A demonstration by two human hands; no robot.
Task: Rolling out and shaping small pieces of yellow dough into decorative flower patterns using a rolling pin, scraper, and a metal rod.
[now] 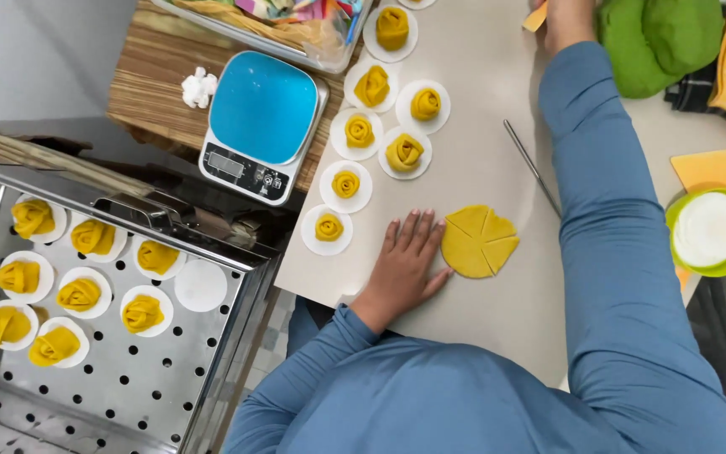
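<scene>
The left hand (405, 261) lies flat on the pale counter (481, 151), fingers spread, holding nothing, its fingertips just beside a yellow dough disc (478, 242) cut into wedges. The right hand (566, 21) reaches to the far edge of the counter near a green dough lump (657, 38); its grip cannot be told. A thin metal rod (531, 166) lies beyond the disc. Rolled yellow dough roses on white paper rounds (376, 139) sit left of the disc, and more fill a perforated steel tray (128, 370) beside a blue kitchen scale (260, 126).

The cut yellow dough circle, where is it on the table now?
In the head view, the cut yellow dough circle lies flat near the table's front edge, just right of the left hand and below the thin metal rod.
</scene>
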